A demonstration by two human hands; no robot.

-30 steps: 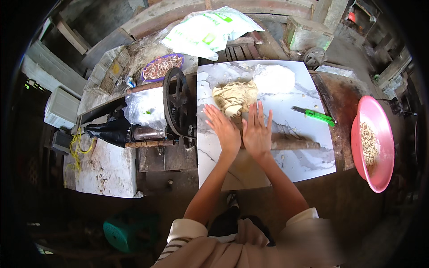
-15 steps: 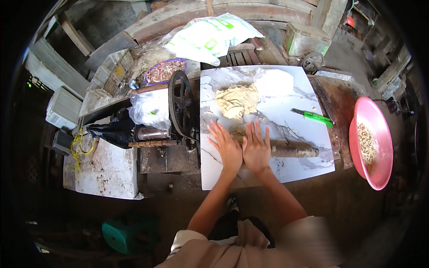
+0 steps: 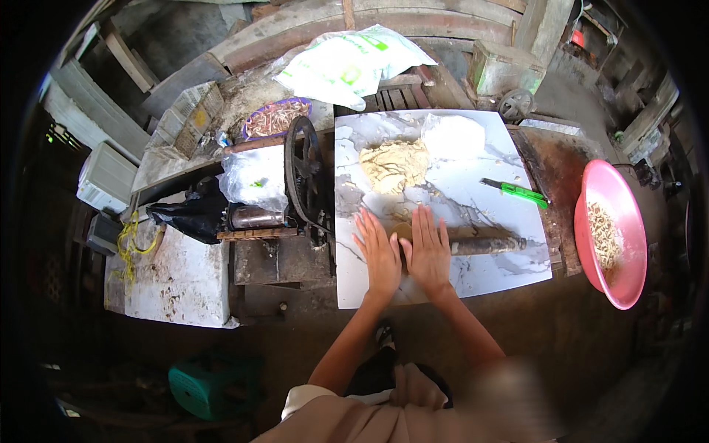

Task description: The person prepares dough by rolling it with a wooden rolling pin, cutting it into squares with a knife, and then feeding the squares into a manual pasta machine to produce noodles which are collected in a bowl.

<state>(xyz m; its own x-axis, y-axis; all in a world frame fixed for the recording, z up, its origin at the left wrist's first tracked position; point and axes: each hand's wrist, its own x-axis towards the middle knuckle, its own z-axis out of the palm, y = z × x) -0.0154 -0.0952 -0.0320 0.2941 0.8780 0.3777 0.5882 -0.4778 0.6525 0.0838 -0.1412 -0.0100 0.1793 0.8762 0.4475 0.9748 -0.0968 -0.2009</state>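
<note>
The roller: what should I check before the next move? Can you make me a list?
1. Right hand over the roller: ok, it lies flat with fingers stretched out.
2. Left hand touching the roller: cannot tell; the contact is hidden.
3. Roller's right end on the marble-patterned board: ok.
4. Big lump of dough apart from the roller: ok, it sits beyond the fingertips.
5. Green cutter apart from both hands: ok, it lies to their right.
6. Cutter blade tucked in: not ok, it looks out.

left hand (image 3: 382,260), right hand (image 3: 428,257) over roller (image 3: 487,245), dough (image 3: 395,165)
</note>
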